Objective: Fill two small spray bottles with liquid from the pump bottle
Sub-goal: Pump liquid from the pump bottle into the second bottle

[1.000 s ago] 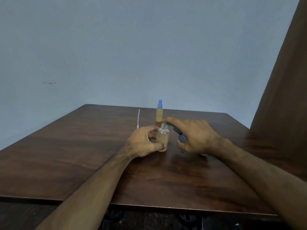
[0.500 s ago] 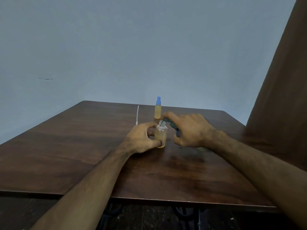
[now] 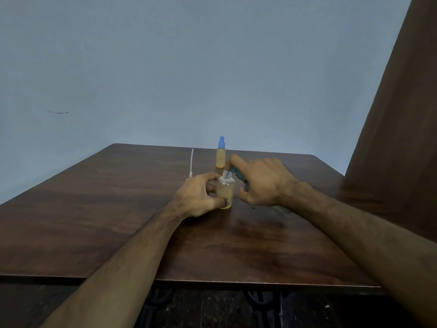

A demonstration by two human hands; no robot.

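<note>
Currently filling bottle two: left hand [image 3: 201, 197] grips the uncapped spray bottle [image 3: 225, 191]; right hand [image 3: 260, 183] clasps the dark pump nozzle [image 3: 238, 177] beside its neck; next, align and press.

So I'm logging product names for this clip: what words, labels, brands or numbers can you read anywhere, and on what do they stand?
No readable text in this view.
Open small bottle gripped by the left hand: clear, no label visible.
Capped spray bottle behind it: blue top, no print visible.
Dark pump head under the right hand: mostly hidden, no marking to be seen.
Table and wall: bare of writing.
</note>
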